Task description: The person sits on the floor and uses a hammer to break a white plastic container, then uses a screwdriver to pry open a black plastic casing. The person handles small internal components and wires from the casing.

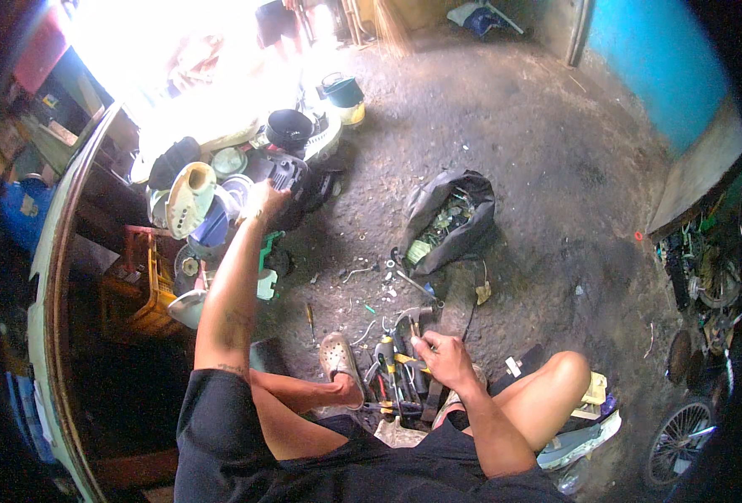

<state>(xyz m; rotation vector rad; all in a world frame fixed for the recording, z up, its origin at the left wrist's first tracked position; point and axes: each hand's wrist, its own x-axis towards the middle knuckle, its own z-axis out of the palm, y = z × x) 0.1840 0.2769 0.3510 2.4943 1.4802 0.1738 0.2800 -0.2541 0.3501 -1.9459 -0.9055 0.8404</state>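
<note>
My left hand reaches out to the pile at the far left. Its fingers are closed on a dark ribbed part, whose exact kind I cannot make out. Close to my knees, my right hand grips a hammer; the metal head shows above the fist and most of the handle is hidden. Hand tools, among them screwdrivers and pliers, lie bunched between my feet. One more screwdriver rests on the ground left of my sandal.
A dark open sack of small scrap sits ahead. Pale plastic housings, a black pot and a green bucket fill the left pile, beside a yellow crate. A spoked wheel stands at the right.
</note>
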